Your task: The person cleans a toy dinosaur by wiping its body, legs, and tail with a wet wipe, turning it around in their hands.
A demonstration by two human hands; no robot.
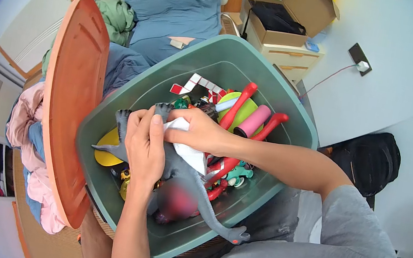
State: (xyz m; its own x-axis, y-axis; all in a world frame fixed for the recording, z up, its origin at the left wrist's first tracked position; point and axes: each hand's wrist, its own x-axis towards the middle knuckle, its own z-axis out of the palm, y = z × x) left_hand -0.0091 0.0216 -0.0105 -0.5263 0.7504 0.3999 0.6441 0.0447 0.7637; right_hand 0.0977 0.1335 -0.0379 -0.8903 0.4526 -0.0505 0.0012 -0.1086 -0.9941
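My left hand (147, 146) is closed around the belly and legs of a grey long-necked dinosaur toy (174, 166). The toy lies on its side or back over the bin, feet toward the far side, tail to the left, head hanging down to the right. A white wipe or tissue (192, 155) is pinched in my right hand (194, 129) and pressed against the dinosaur's body. Beneath both hands stands a large green storage bin (218, 57) with toys in it. Part of the dinosaur's underside is hidden by my fingers.
Inside the bin are red curved pieces (237, 107), a pink cylinder (256, 120), a red-and-white jointed block toy (192, 84) and a yellow disc (109, 149). The orange lid (72, 106) stands upright at left. Behind are a bed with a blue pillow (170, 0) and an open cardboard box (282, 38).
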